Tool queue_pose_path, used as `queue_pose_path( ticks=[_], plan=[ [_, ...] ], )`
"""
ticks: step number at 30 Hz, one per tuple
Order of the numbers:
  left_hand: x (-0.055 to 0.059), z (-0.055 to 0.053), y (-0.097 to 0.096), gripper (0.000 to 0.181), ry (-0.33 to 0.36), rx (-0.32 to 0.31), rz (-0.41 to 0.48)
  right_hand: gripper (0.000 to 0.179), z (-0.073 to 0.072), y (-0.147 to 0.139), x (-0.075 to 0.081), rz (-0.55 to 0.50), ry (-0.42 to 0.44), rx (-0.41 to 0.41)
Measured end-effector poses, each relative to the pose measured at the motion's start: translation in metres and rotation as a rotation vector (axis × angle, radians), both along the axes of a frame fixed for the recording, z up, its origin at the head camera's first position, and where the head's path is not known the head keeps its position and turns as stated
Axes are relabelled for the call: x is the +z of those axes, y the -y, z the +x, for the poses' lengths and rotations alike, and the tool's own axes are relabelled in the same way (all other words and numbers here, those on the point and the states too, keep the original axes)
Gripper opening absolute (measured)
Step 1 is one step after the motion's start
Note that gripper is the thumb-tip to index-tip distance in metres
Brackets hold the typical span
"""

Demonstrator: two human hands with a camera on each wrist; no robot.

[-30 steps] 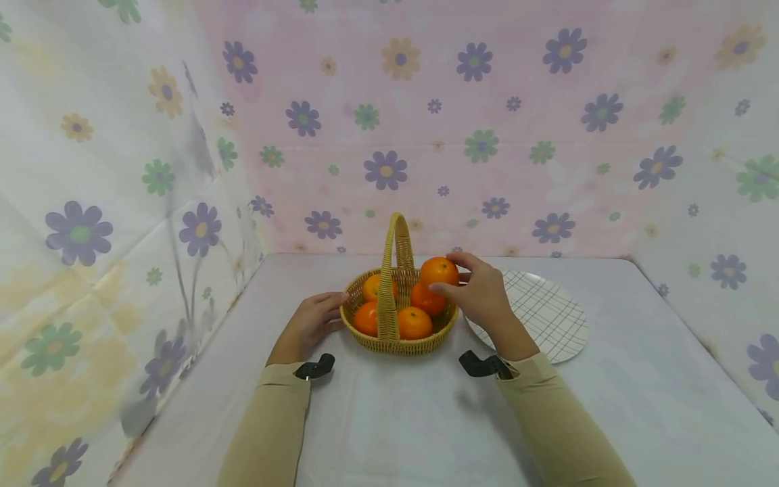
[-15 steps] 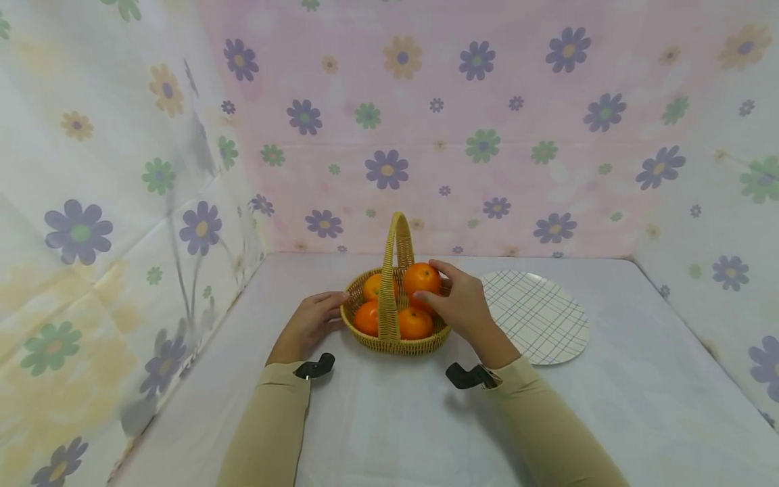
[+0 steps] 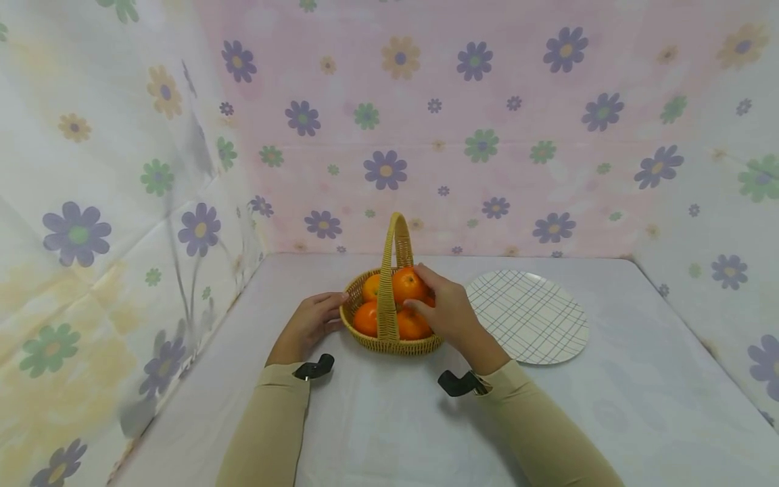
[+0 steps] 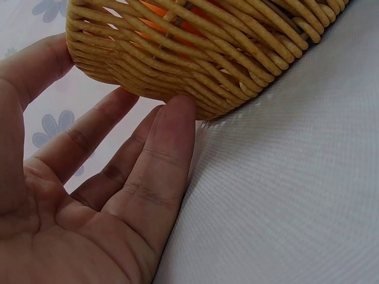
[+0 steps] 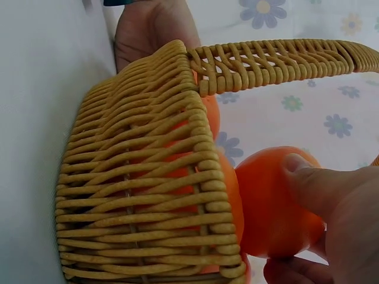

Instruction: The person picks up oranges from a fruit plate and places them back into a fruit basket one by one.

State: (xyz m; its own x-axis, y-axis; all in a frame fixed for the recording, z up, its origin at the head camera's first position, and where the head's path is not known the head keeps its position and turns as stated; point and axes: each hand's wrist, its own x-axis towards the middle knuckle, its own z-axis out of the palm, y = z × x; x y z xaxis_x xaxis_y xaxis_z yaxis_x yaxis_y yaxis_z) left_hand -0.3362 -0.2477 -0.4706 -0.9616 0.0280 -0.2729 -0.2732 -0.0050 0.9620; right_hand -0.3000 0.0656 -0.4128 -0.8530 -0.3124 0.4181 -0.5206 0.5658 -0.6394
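Note:
A yellow wicker basket (image 3: 395, 347) with a tall arched handle stands on the table, with several oranges inside. My right hand (image 3: 453, 314) holds an orange (image 3: 409, 285) by its sides at the basket's right half, thumb in front and fingers behind. In the right wrist view that orange (image 5: 269, 207) sits just above the rim, against another orange (image 5: 231, 195). At the basket's left end, my left hand (image 3: 309, 325) touches the outer wall. The left wrist view shows its fingers (image 4: 160, 160) nearly straight, their tips against the weave.
To the right of the basket lies a white plate (image 3: 535, 318) with a dark grid pattern, partly behind the right hand. A white cloth (image 3: 377, 419) covers the table. Flower-print curtains (image 3: 438, 122) rise at the back and sides.
The right hand has moved left and lower with its orange, from the basket's right side to near the handle. The left hand and basket stay in place.

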Motion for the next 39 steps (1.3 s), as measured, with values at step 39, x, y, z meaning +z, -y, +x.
queue_pose_path(
  ticks=[39],
  plan=[
    [-0.007,-0.003,-0.003,0.063,-0.006,-0.032,-0.015,0.059,0.003,0.000,-0.011,0.068,0.041,-0.013]
  ],
)
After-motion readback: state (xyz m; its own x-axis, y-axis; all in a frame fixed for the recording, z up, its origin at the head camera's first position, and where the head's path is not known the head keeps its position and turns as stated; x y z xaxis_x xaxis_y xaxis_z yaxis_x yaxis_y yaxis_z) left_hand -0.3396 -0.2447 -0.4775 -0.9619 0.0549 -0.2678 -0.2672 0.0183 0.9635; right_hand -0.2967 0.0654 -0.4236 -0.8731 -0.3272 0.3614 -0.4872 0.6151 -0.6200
